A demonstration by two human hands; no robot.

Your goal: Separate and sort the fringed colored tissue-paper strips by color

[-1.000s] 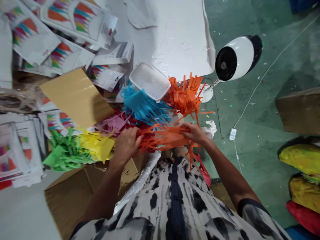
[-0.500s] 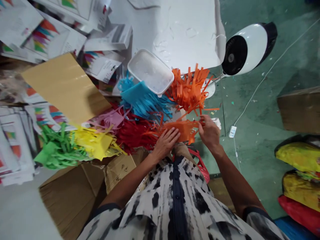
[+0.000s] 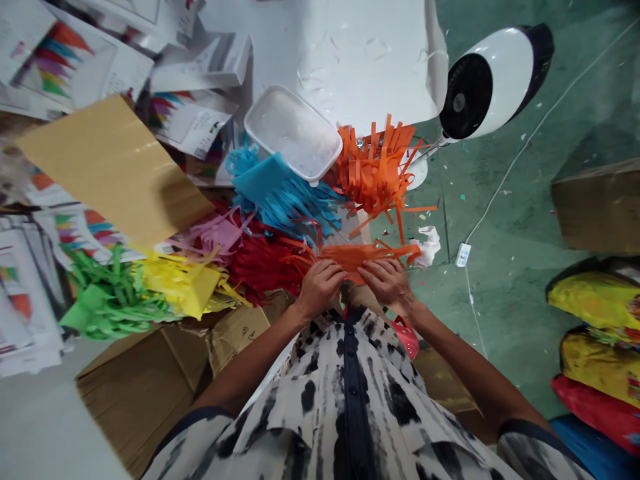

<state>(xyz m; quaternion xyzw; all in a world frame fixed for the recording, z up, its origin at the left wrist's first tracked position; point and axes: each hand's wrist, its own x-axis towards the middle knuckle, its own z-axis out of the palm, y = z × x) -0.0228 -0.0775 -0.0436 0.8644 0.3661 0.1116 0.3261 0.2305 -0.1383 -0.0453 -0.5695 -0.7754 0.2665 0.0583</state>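
Close to my body, an orange fringed strip (image 3: 353,254) is held along its near edge. My left hand (image 3: 321,285) grips its left part with curled fingers. My right hand (image 3: 387,283) grips the right part the same way, and the thumbs are mostly hidden. Just beyond lies a pile of orange fringe (image 3: 375,173), with loose strands hanging toward me. Red fringe (image 3: 267,263) touches the strip's left end. Farther left are blue fringe (image 3: 285,193), pink fringe (image 3: 220,233), yellow fringe (image 3: 185,280) and green fringe (image 3: 107,293).
A clear plastic tub (image 3: 295,130) stands beside the blue and orange piles. Printed packages (image 3: 193,123) and a tan board (image 3: 115,173) lie at left. Cardboard boxes (image 3: 145,387) are below. A white-and-black fan (image 3: 495,80), a cord and a brown box (image 3: 600,207) are at right.
My right hand has come left and down from the strip's right end. My left hand has gone from lying flat on the strip to gripping its near edge. The strip now looks narrower, bunched or folded.
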